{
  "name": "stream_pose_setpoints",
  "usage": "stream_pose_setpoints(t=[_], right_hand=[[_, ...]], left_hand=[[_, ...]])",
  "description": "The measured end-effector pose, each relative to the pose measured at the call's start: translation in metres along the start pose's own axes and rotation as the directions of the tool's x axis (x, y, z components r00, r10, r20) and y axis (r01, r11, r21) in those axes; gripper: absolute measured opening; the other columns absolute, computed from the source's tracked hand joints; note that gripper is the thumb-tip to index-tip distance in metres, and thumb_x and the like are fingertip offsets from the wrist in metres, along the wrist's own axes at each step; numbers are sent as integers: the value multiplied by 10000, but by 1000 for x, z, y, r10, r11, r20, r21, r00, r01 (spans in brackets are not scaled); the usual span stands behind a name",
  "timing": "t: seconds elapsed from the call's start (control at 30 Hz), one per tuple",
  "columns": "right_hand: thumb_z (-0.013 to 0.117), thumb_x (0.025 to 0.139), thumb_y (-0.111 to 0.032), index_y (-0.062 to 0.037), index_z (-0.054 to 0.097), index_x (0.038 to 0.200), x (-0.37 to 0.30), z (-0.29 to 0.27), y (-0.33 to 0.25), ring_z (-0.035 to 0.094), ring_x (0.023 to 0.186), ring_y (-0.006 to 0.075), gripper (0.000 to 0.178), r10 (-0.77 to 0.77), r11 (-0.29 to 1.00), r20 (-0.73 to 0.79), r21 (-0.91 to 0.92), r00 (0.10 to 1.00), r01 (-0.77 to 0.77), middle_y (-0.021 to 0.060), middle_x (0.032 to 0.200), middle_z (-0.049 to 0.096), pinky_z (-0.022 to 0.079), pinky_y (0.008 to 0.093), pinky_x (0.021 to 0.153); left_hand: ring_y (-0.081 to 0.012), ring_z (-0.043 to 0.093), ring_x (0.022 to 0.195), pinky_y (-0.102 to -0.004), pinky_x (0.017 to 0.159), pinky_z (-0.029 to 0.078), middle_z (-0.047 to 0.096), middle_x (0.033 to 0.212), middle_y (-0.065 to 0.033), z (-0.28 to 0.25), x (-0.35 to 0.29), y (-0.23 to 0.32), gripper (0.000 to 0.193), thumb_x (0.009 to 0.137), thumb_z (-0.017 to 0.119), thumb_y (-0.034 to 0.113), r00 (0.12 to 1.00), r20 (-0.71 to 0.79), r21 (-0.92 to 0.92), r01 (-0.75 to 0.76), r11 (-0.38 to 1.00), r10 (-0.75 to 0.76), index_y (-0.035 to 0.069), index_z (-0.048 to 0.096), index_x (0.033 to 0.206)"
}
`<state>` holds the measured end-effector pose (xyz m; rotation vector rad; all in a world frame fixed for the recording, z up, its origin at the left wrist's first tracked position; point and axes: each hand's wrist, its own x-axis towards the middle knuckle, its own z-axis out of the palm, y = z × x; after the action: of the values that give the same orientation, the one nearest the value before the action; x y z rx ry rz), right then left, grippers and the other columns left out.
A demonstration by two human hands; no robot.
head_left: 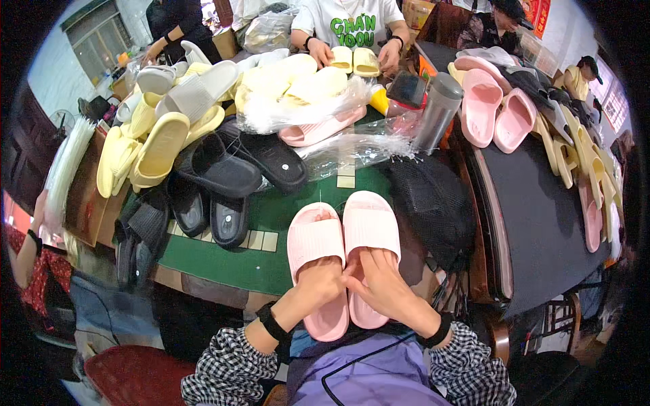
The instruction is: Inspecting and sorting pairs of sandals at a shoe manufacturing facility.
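A pair of pink slippers, the left slipper [317, 233] and the right slipper [372, 220], lies side by side, toes pointing away from me, over the near edge of the green table mat [223, 271]. My left hand [321, 279] reaches under the strap of the left slipper, its fingers mostly hidden inside. My right hand [382, 283] has its fingers tucked into the opening of the right slipper, with the thumb against my left hand. Black slippers [220, 166] rest on the mat to the left. Behind them is a pile of yellow slippers [160, 150] and grey slippers [200, 91].
Clear plastic bags [291, 111] and another pink slipper [321, 128] lie mid-table. A grey tumbler [439, 111] and a black mesh bag [433, 210] stand to the right. A second table [535, 223] holds more slippers. Across from me, a person [349, 27] handles yellow slippers [353, 61].
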<state>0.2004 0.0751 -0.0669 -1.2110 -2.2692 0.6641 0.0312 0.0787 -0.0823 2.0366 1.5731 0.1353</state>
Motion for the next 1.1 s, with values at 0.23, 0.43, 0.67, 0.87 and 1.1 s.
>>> stream_pose_setpoints(t=[0.23,0.43,0.67,0.87,1.1], right_hand=[[659,852,-410,91,512,1132,-2,-7,5,459,1138,423,593,-149,982,-41,-121,988,144,285,1199,484,377,489,965],[548,925,-459,126,546,1048,32,-10,2,592,929,472,598,264,955,323,44,909,-293,341,946,604,451,487,854],[623,881,-433,128,574,1017,22,-12,0,633,860,432,580,170,980,264,58,949,-192,315,904,634,496,485,772],[708,815,-221,85,611,959,9,-37,-21,634,846,354,351,-321,941,-114,-149,940,303,218,869,642,506,420,746],[621,847,-44,27,646,917,74,-67,8,658,762,328,103,-19,984,-308,164,951,73,182,872,663,517,367,668]], left_hand=[[-406,649,889,-491,781,513,651,968,-281,-1,2,2,474,935,484,393,998,-41,7,-48,999,48,-18,601,1142],[-405,665,839,-496,701,529,677,892,-237,12,-1,-9,445,935,468,441,998,-56,-37,-33,999,31,54,674,1008],[-357,666,788,-489,681,521,680,858,-179,12,-6,-14,366,938,479,383,987,-13,-38,-162,986,161,80,671,1008],[-376,644,810,-482,709,507,643,916,-208,4,2,0,380,938,503,333,979,-153,9,-134,991,134,3,629,1079],[-400,655,727,-491,576,513,664,848,-219,23,-4,-17,505,920,501,480,961,-113,132,-238,962,253,41,665,1109]])
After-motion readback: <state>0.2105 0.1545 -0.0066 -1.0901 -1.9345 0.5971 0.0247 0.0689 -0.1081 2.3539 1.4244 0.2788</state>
